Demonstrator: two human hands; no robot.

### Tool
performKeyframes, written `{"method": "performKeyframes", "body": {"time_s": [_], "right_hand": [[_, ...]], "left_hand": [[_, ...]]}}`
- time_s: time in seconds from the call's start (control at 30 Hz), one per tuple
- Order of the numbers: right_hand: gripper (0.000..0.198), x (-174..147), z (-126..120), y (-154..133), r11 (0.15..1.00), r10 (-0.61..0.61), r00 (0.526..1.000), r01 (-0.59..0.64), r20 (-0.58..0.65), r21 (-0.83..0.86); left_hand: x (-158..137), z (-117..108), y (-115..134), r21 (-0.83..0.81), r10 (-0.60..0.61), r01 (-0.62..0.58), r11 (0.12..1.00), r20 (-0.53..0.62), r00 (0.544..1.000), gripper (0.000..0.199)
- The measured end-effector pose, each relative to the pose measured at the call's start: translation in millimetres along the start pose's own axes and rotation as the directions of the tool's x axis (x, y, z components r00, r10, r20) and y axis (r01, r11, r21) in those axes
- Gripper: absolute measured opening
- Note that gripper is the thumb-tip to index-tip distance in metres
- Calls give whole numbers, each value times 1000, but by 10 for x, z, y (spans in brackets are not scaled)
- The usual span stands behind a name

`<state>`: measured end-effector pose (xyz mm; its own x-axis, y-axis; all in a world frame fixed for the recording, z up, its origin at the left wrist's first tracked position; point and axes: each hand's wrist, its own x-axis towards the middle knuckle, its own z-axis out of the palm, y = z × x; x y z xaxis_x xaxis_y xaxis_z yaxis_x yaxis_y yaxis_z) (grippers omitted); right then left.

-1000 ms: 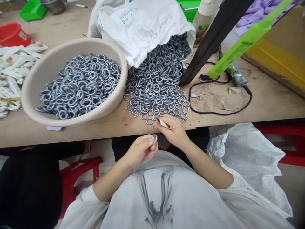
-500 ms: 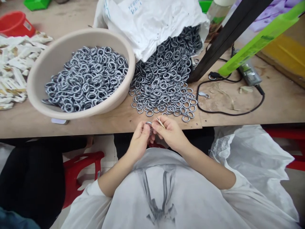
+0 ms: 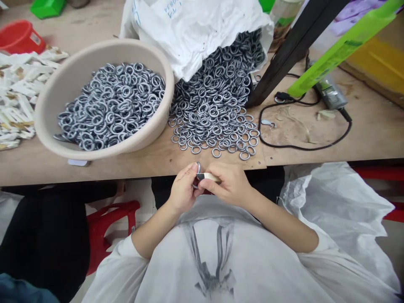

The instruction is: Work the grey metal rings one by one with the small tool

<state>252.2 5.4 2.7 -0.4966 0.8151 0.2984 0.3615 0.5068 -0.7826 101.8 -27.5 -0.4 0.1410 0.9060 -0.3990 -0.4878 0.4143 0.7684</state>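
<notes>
Just in front of the table edge, my left hand (image 3: pixel 184 188) is closed on a grey ring (image 3: pixel 198 167), pinched between thumb and fingers. My right hand (image 3: pixel 229 183) grips a small knife (image 3: pixel 212 177) with a cream handle and a short dark blade. The blade points left and meets the ring, or lies right beside it; which of these I cannot tell. Beyond my hands, a pile of loose grey rings (image 3: pixel 217 113) spills out of a white sack (image 3: pixel 202 33). To the left stands a beige basin (image 3: pixel 47 130) holding many more rings.
White strips (image 3: pixel 23 94) lie heaped at far left near a red tub (image 3: pixel 20 37). A dark post (image 3: pixel 284 63) and a bright green bar (image 3: pixel 344 50) rise at right, beside a looped black cable (image 3: pixel 290 147). A person's dark-clad leg (image 3: pixel 47 235) and a red stool (image 3: pixel 121 221) are at lower left.
The knife in my right hand has turned, so its flat side and dark blade now show. The ring in my left hand has tilted more upright.
</notes>
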Motion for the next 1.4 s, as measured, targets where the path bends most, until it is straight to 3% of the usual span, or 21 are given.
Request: {"method": "performKeyframes", "body": {"time_s": [0.17, 0.3, 0.37, 0.53, 0.63, 0.7, 0.77, 0.83, 0.9, 0.97, 1.03, 1.1, 1.2, 1.23, 1.3, 1.4], "right_hand": [[51, -41, 38, -48, 992, -58, 998, 56, -8, -114], [47, -34, 81, -2, 999, -37, 998, 38, 45, -30], [46, -4, 89, 72, 1000, 26, 999, -26, 46, -2], [44, 145, 55, 217, 960, 254, 948, -271, -193, -72], [30, 208, 111, 160, 990, 138, 990, -137, -28, 29], [29, 243, 173, 122, 990, 71, 993, -81, 90, 117], [27, 293, 214, 129, 994, 107, 990, -110, 94, 22], [22, 358, 219, 172, 959, 176, 984, -162, 40, -234], [17, 418, 202, 214, 873, 226, 974, -191, 25, -450], [17, 448, 181, 220, 848, 249, 968, -206, 24, -488], [14, 434, 169, 178, 924, 243, 970, -235, -11, -302], [18, 377, 171, 96, 959, 272, 962, -271, -6, 77], [32, 247, 207, -41, 751, 345, 928, -362, 139, 552], [34, 201, 225, -73, 685, 364, 916, -386, 168, 618], [37, 120, 260, -100, 644, 408, 902, -395, 143, 656], [35, 40, 262, -53, 714, 408, 910, -368, 74, 596]], "left_hand": [[1, 24, -18, -20, -2, 2, 1000, -12, 1000, 48], [-9, -9, -2, 5, -33, 33, 999, 6, 999, 45], [-38, -50, -6, 24, -31, 31, 999, 23, 999, 44], [-132, -175, -30, 96, -44, 30, 995, 147, 988, 44], [-132, -240, -16, 54, 24, -26, 998, 39, 999, 42], [-125, -284, -8, 53, 28, -29, 998, 16, 999, 42], [-127, -331, -2, 78, 9, -13, 997, 53, 999, 42], [-134, -379, 13, 99, 1, -10, 995, 93, 996, 40], [-132, -417, 46, 87, 15, -21, 996, 67, 998, 34], [-114, -434, 89, 59, 38, -38, 998, 2, 999, 31], [-81, -416, 119, 42, 57, -55, 998, -55, 997, 40], [-40, -358, 116, 27, 68, -66, 997, -76, 995, 38], [20, -227, 43, 16, 85, -85, 996, -67, 994, 37], [34, -184, 10, 22, 94, -92, 995, -65, 993, 39], [51, -112, -48, 37, 105, -103, 994, -65, 992, 41], [49, -46, -88, 39, 81, -80, 996, -37, 996, 44]]}}
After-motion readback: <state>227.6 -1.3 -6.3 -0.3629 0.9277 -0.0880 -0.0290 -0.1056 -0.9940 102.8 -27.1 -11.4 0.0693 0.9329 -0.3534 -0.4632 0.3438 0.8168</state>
